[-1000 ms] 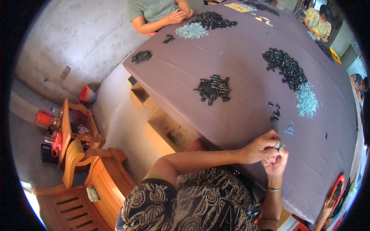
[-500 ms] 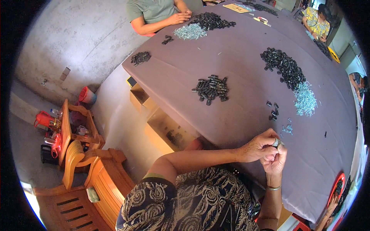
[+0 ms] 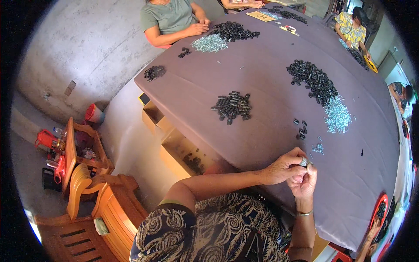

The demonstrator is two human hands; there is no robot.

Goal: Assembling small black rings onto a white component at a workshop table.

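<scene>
My left hand (image 3: 279, 169) and my right hand (image 3: 304, 185) meet over the near edge of the cloth-covered table (image 3: 266, 135), fingertips pinched together. Something greyish shows at the fingertips, either a small part or a wrapping on a finger; I cannot tell which, and the fingers hide the rest. A bracelet circles my right wrist. Just beyond my hands lie a few small silvery screw-like pieces (image 3: 318, 149) and several loose black parts (image 3: 301, 130). Farther off are a large heap of black parts (image 3: 312, 79), a heap of silvery pieces (image 3: 338, 115) and a smaller black pile (image 3: 232, 107).
Across the table a person in a grey-green shirt (image 3: 172, 19) sits by more heaps; one in yellow (image 3: 352, 28) is at the far right. A co-worker's hand (image 3: 374, 229) is beside a red tray (image 3: 379, 214). Left are a cardboard box (image 3: 172, 155) and wooden chair (image 3: 118, 203).
The whole view has shifted slightly, so the table and heaps appear a little farther left. My hands stay pinched together, with little change in the fingers.
</scene>
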